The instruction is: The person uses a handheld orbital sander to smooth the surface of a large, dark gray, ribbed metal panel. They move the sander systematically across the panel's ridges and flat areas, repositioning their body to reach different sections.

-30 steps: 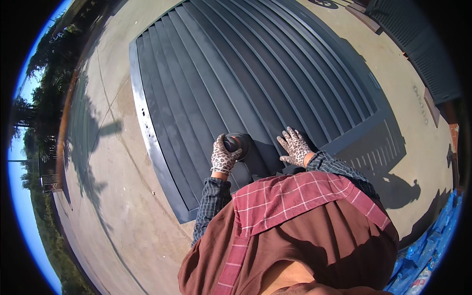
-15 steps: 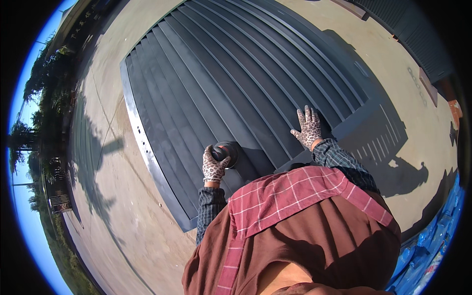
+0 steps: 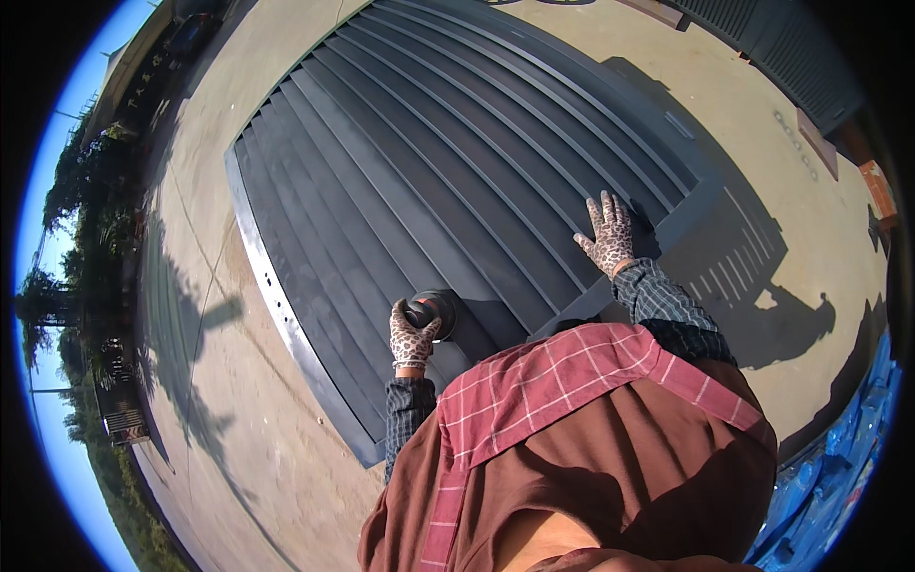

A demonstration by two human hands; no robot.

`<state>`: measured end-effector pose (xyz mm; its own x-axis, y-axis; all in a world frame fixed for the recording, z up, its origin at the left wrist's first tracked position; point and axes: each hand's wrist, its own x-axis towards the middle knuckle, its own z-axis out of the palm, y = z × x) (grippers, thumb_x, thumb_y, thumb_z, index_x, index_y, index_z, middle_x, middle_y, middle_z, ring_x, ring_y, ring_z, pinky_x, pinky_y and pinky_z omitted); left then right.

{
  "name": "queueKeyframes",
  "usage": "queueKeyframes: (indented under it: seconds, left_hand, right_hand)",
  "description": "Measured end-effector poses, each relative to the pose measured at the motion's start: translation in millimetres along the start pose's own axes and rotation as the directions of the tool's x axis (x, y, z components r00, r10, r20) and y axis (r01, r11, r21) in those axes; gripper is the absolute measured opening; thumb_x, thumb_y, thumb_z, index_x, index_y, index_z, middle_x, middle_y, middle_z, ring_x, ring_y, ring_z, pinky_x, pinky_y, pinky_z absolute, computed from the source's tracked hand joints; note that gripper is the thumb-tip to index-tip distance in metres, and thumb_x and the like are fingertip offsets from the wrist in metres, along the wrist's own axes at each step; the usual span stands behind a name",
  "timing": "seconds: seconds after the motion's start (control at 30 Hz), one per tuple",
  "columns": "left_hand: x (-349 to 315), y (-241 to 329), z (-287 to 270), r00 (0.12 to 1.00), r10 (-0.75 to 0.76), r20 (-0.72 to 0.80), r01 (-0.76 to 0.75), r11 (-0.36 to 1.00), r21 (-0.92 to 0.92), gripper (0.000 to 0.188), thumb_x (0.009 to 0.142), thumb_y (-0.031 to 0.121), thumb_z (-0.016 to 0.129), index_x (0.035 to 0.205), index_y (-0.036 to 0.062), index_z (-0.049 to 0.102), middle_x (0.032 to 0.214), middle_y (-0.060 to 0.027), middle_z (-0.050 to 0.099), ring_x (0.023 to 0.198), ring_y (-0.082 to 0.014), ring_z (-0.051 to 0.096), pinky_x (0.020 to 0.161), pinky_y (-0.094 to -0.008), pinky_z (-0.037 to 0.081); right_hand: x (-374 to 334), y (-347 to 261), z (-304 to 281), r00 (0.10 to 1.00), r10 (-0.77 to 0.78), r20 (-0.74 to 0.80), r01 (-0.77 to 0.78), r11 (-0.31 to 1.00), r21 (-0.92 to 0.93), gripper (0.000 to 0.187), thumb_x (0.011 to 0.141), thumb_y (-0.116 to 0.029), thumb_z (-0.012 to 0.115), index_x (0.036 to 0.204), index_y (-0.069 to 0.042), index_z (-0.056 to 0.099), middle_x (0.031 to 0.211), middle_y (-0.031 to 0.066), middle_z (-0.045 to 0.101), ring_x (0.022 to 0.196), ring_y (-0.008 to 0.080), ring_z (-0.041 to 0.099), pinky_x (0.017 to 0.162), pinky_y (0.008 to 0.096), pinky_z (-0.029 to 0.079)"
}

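Hands first: the left hand (image 3: 413, 336), in a leopard-print glove, is closed around a dark round tool (image 3: 434, 312) pressed on the slats just below the middle of the frame. The right hand (image 3: 607, 234) lies open and flat, fingers spread, on the slats right of centre.

Compared with a second ago, the right hand has slid up and out to the right, away from the left one; back then the two sat almost side by side. The left hand and the round tool have barely budged.

They're on a big dark grey ribbed metal panel (image 3: 457, 143) lying flat on a pale concrete floor (image 3: 210, 400), outdoors in hard sun. It has a lighter metal edge strip (image 3: 272, 296) along its left side. Long shadows fall on the concrete, trees and sky curl round the left rim, and blue sheeting (image 3: 848, 458) shows at the lower right.
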<state>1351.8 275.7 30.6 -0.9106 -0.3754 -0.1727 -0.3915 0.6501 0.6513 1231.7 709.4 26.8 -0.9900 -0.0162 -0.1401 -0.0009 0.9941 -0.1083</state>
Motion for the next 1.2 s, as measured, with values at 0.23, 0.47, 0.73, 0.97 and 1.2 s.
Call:
queueKeyframes:
  seconds: [0.23, 0.47, 0.73, 0.97, 1.2]
  left_hand:
    - [1.9, -1.0, 0.7, 1.000, -0.009, -0.005, 0.009, 1.000, -0.015, 0.092, 0.070, 0.030, 0.094, 0.146, 0.0045, 0.048, 0.138, -0.0198, 0.060, 0.129, -0.0356, 0.059, 0.110, -0.0412, 0.048]
    - [0.3, -6.3, -4.3, 0.999, -0.046, 0.005, 0.046, 0.999, 0.014, 0.096, 0.069, 0.031, 0.094, 0.148, 0.0073, 0.046, 0.140, -0.0199, 0.059, 0.128, -0.0363, 0.060, 0.109, -0.0423, 0.049]
    - [-0.5, 22.7, -9.6, 0.980, -0.195, 0.038, 0.193, 0.980, 0.054, 0.097, 0.069, 0.031, 0.095, 0.150, 0.0098, 0.045, 0.138, -0.0203, 0.061, 0.125, -0.0369, 0.063, 0.105, -0.0432, 0.052]
    - [20.2, -12.4, -14.5, 0.982, -0.187, 0.025, 0.189, 0.978, -0.090, 0.088, 0.068, 0.025, 0.095, 0.142, 0.0093, 0.050, 0.128, -0.0176, 0.067, 0.120, -0.0333, 0.066, 0.104, -0.0412, 0.053]
    - [47.6, 65.4, -53.8, 1.000, -0.011, 0.026, 0.021, 0.904, -0.428, 0.085, 0.073, 0.013, 0.091, 0.144, 0.0080, 0.046, 0.127, -0.0154, 0.065, 0.113, -0.0253, 0.066, 0.099, -0.0370, 0.055]
  right_hand:
    - [9.2, 57.2, -8.2, 0.908, 0.333, 0.255, -0.296, 0.939, -0.174, 0.082, 0.100, -0.059, 0.055, 0.165, -0.018, 0.026, 0.173, 0.0129, 0.009, 0.159, 0.0338, 0.011, 0.129, 0.0512, 0.010]
    - [9.2, 48.8, -4.6, 0.915, 0.331, 0.229, -0.299, 0.940, -0.165, 0.082, 0.100, -0.059, 0.056, 0.164, -0.016, 0.028, 0.173, 0.0136, 0.009, 0.159, 0.0341, 0.010, 0.129, 0.0505, 0.009]
    - [4.9, 49.5, 3.2, 0.920, 0.343, 0.188, -0.316, 0.935, -0.160, 0.079, 0.101, -0.058, 0.054, 0.163, -0.016, 0.030, 0.173, 0.0132, 0.011, 0.159, 0.0333, 0.011, 0.129, 0.0503, 0.010]
    - [12.1, 38.1, 0.6, 0.940, 0.299, 0.166, -0.280, 0.951, -0.131, 0.078, 0.102, -0.057, 0.052, 0.164, -0.015, 0.029, 0.172, 0.0141, 0.011, 0.159, 0.0341, 0.010, 0.129, 0.0513, 0.008]
    - [4.4, 44.6, 16.2, 0.952, 0.302, 0.051, -0.287, 0.937, -0.199, 0.073, 0.102, -0.059, 0.050, 0.160, -0.016, 0.039, 0.171, 0.0117, 0.021, 0.157, 0.0308, 0.018, 0.129, 0.0499, 0.011]
